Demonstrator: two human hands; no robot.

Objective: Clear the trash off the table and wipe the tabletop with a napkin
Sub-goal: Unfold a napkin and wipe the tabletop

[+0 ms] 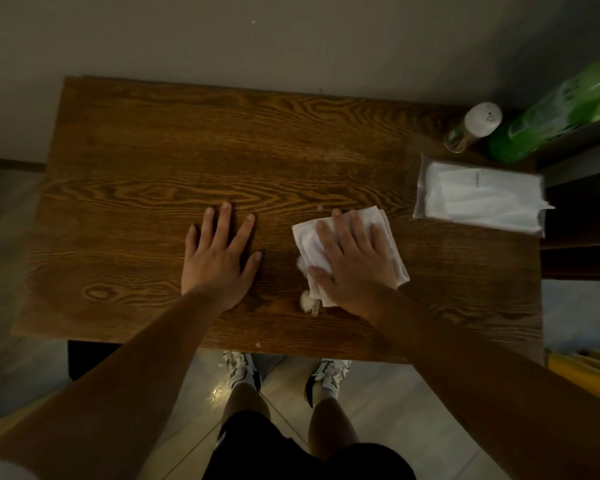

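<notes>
My right hand [352, 259] lies flat, palm down, on a folded white napkin [309, 242] and presses it onto the brown wooden table [153, 161] right of centre. Beside the napkin's near left corner sits a small crumpled white scrap of trash [309, 303], with a smaller white bit [300, 261] above it. My left hand [219, 252] rests flat on the bare wood to the left, fingers spread, holding nothing. A tiny white speck [320, 207] lies just beyond the napkin.
A plastic pack of white napkins [478, 197] lies at the table's right edge. Behind it stand a clear bottle with a white cap [473, 128] and a green bottle [555, 116]. A grey wall runs behind the table. My legs and shoes [243, 370] stand at the near edge.
</notes>
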